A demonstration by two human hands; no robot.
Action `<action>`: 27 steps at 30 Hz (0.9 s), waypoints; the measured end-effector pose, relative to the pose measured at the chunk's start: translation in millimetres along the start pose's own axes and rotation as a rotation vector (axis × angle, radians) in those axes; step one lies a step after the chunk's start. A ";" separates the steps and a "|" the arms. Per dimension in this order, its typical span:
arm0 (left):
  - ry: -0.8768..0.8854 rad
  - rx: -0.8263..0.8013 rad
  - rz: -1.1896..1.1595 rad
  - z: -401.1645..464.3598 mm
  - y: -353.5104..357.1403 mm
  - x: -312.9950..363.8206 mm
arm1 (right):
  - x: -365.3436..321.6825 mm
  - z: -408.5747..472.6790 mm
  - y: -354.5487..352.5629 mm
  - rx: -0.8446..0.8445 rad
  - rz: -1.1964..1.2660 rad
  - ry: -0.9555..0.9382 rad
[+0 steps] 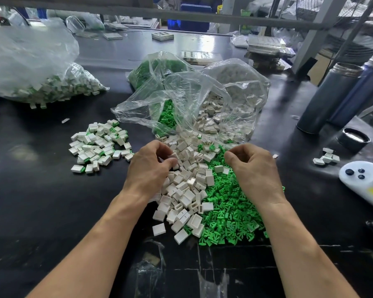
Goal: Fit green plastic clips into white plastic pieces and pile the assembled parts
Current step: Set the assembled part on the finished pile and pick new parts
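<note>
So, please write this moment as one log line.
left hand: picking in white pieces | right hand: curled over green clips, hold unclear | assembled pile: left on table

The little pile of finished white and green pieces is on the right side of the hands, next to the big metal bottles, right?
Not quite. The head view shows the pile of finished white and green plastic pieces lying on the dark table to the left of the hands, beyond the left hand. The tall grey metal bottles stand on the right side, beyond the right hand.
</note>
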State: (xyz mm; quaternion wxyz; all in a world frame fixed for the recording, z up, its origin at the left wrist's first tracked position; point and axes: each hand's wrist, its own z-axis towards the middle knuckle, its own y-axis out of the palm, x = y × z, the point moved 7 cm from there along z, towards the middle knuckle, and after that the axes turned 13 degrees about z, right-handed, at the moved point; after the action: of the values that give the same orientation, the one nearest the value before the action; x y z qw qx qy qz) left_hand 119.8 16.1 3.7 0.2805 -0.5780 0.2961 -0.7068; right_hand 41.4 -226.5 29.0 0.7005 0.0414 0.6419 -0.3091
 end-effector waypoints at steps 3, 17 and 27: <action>0.048 0.018 -0.056 -1.7 -3.5 5.8 | 2.3 -1.6 7.0 -0.029 0.204 0.029; 0.200 -0.028 -0.314 -18.8 -10.6 38.8 | -7.2 -11.4 26.7 -0.162 0.455 0.008; 0.182 -0.045 -0.408 -21.9 -9.1 41.1 | -13.4 -16.3 32.3 -0.197 0.511 -0.015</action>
State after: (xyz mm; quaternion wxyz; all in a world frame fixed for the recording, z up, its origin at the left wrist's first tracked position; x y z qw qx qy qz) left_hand 90.6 -6.0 33.8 0.0908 -0.5658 0.2131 -0.7913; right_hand 43.1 -188.0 27.6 0.7610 0.1311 0.6326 -0.0587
